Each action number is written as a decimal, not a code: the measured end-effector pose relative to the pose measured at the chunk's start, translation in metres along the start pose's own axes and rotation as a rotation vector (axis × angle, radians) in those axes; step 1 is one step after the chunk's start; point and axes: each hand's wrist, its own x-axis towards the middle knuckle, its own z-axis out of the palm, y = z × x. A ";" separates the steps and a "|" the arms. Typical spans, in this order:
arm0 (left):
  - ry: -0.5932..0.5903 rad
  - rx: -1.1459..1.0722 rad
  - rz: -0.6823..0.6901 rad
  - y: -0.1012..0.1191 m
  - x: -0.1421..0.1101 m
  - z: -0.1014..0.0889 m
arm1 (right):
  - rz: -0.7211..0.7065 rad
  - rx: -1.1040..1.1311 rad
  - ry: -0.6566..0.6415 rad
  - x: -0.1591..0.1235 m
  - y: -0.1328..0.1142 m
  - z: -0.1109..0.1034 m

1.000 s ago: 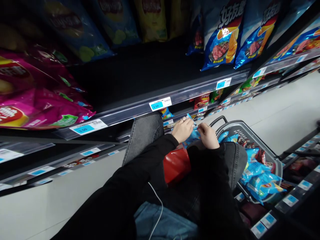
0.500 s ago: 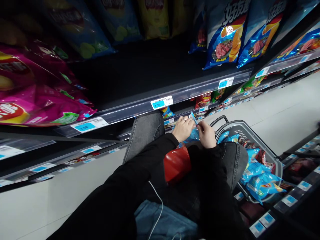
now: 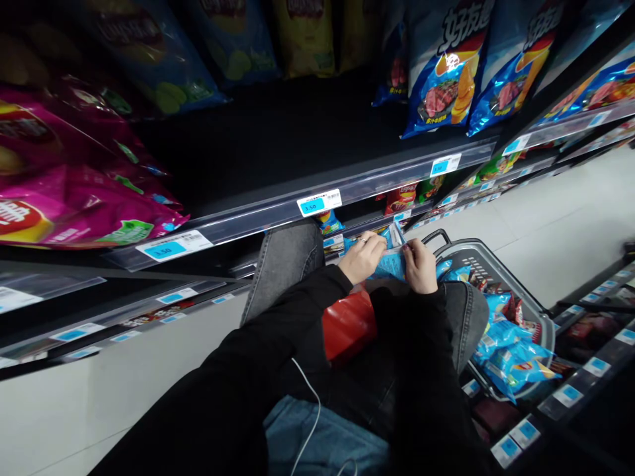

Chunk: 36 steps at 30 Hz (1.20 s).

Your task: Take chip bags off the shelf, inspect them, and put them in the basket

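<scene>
In front of my knees, both hands grip a light blue snack bag. My left hand, with a ring on one finger, has its fingers closed on the bag's left side. The right hand pinches its upper right edge, where a pale strip sticks up. The lower part of the bag is partly hidden. Below my left wrist, a shiny red package lies against my lap. A grey shopping basket stands beside my right knee, with several blue snack bags inside.
A dark shelf edge with price tags crosses ahead of my hands. Magenta chip bags lie at its left, and blue chip bags stand at the back right. Lower shelves hold more snacks. Another shelf with labels runs along the right.
My hands have moved apart, the right one shifting rightward, and more of the blue snack bag shows between them. The view has shifted slightly.
</scene>
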 end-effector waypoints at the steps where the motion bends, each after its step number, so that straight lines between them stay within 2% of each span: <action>1: -0.001 -0.030 -0.039 0.002 0.001 0.000 | -0.008 -0.016 0.018 0.000 0.000 0.001; 6: -0.049 -0.297 -0.184 0.002 0.005 -0.002 | 0.045 0.033 0.024 0.002 0.000 0.005; 9: -0.058 -0.388 -0.151 -0.006 0.005 -0.006 | 0.105 0.144 -0.004 0.003 0.001 0.001; 13: 0.011 -0.270 0.007 -0.013 0.000 -0.010 | 0.155 0.190 0.056 0.003 0.005 -0.010; 15: 0.032 -0.208 0.041 -0.013 -0.004 -0.010 | 0.165 0.194 0.086 0.002 0.009 -0.014; 21: -0.014 -0.055 0.096 -0.011 -0.005 -0.007 | 0.200 0.217 0.112 0.002 0.015 -0.018; 30: -0.021 -0.085 0.104 -0.010 -0.004 -0.006 | 0.248 0.274 0.070 0.002 0.023 -0.016; 36: -0.108 -0.040 0.134 -0.008 -0.003 -0.003 | 0.290 0.248 0.053 0.002 0.024 -0.014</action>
